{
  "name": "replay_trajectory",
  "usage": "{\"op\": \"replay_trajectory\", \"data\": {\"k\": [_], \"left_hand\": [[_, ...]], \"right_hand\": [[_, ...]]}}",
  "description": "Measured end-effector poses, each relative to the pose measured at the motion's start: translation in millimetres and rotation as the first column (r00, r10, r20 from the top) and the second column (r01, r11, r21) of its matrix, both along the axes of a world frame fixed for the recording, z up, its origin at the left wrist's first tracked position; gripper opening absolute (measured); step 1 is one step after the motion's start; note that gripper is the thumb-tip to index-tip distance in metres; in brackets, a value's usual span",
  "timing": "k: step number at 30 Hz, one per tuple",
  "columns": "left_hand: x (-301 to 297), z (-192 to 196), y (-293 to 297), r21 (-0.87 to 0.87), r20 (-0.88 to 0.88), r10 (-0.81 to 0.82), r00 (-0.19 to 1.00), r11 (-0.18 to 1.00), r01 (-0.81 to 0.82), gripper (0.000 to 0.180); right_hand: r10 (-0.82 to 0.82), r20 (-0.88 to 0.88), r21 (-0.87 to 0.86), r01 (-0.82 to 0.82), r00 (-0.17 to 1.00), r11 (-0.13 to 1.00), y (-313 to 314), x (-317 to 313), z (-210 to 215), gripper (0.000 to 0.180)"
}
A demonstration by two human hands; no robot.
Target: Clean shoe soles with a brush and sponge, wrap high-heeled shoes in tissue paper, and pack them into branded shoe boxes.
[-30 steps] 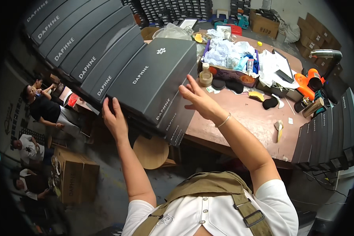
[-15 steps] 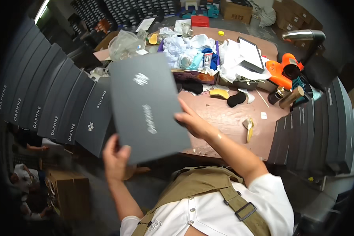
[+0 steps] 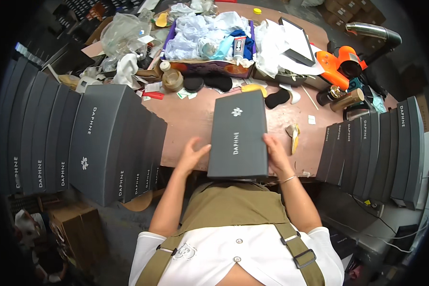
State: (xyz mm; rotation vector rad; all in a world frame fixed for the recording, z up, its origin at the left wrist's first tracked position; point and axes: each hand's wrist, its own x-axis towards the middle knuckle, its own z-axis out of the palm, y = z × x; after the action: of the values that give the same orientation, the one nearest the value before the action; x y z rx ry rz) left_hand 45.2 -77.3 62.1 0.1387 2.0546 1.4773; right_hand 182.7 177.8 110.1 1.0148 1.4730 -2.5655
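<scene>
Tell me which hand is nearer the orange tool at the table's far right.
Right. The right hand rests on the grey box's right edge, below and left of the orange tool; the left hand, on the box's left edge, is farther.
</scene>
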Motion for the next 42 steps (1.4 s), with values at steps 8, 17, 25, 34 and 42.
{"op": "replay_trajectory", "data": {"k": [8, 17, 25, 34, 42], "left_hand": [[-70.3, 48.6, -52.4, -0.072, -0.574, -0.027, 0.818, 0.997, -0.017, 0.039], [-0.6, -67.2, 92.4, 0.168, -0.086, -0.498, 0.863, 0.847, 0.505, 0.03], [-30.9, -50.5, 79.3, 0.434, 0.408, -0.349, 0.844, 0.887, 0.158, 0.059], [8.6, 20.4, 63.1, 0.663, 0.034, -0.225, 0.974, 0.734, 0.146, 0.077], [-20.8, 74.0, 17.2, 0.35, -0.254, -0.322, 0.912, 0.849, 0.396, 0.082]], "right_hand": [[0.413, 0.08, 0.983, -0.14, 0.907, 0.118, -94.8, -32.5, -8.4, 0.057], [0.657, 0.521, 0.799, -0.582, 0.545, -0.15, -66.6, 13.2, -89.9, 0.029], [0.327, -0.194, 0.339, -0.25, 0.925, 0.907, -13.2, 28.4, 12.3, 0.037], [0.516, -0.316, 0.748, -0.126, 0.796, 0.652, -94.9, 11.2, 43.5, 0.032], [0.144, -0.325, 0.105, -0.116, 0.935, 0.988, -73.5, 3.0, 62.7, 0.011]]}}
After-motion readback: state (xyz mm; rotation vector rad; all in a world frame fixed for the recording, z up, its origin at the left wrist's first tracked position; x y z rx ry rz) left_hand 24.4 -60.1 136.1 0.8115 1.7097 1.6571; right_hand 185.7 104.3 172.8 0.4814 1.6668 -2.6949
